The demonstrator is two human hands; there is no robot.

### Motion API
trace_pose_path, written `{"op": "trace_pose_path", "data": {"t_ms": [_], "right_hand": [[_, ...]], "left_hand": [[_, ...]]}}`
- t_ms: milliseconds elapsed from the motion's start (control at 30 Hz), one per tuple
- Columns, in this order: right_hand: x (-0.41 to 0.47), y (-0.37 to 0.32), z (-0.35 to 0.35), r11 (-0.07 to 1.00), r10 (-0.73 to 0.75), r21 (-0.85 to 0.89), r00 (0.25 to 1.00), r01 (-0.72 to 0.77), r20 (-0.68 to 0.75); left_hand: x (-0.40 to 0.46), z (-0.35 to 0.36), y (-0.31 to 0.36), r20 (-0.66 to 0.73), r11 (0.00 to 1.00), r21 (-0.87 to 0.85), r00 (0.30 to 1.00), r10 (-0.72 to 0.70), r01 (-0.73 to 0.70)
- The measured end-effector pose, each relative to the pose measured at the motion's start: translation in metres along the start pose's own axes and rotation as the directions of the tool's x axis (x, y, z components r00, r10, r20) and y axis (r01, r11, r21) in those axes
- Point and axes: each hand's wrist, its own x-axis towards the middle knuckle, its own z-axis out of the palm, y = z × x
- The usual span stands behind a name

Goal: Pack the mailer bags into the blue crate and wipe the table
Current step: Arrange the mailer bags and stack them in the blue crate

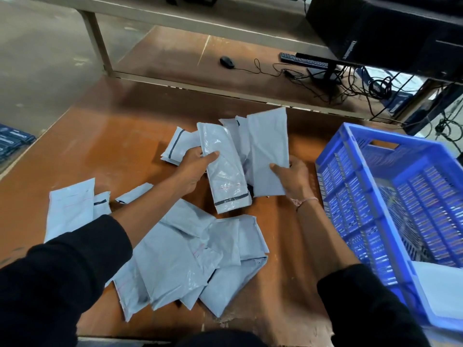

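Both my hands grip bags mid-bench: left hand (193, 169) pinches one bag (226, 171), right hand (292, 179) another (268, 156); crate (355, 186) at right edge.

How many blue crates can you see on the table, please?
1. The blue crate stands at the table's right side, beside the right hand, with at least one mailer bag inside; none other shows.

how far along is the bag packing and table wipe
Early on. Done: at least one grey bag already lies in the blue crate. In hand: the left hand grips a mailer bag and the right hand grips another. Left: a pile of bags and a few loose ones still cover the table. No cloth shows, so wiping looks unstarted.
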Motion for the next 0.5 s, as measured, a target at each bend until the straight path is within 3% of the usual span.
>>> {"op": "trace_pose_path", "data": {"t_ms": [100, 233, 367, 500], "right_hand": [[-0.017, -0.032, -0.021, 0.988, -0.1, 0.114, 0.995, 0.099, -0.001], [-0.044, -0.049, -0.026, 0.966, -0.105, 0.252, 0.982, 0.063, 0.157], [-0.064, -0.027, -0.017, 0.985, -0.125, 0.141, 0.979, 0.102, 0.16], [-0.077, -0.02, -0.019, 0.985, -0.173, -0.004, 0.984, 0.174, 0.044]], "left_hand": [[-0.002, 0.007, -0.002, 0.022, 1.0, 0.012, 0.999, -0.029, 0.029], [-0.01, 0.026, 0.002, 0.085, 0.996, -0.052, 0.994, -0.068, 0.072], [-0.018, 0.046, 0.006, 0.128, 0.973, -0.19, 0.986, -0.108, 0.131], [-0.023, 0.058, 0.009, 0.167, 0.988, -0.114, 0.983, -0.08, 0.1]]}}
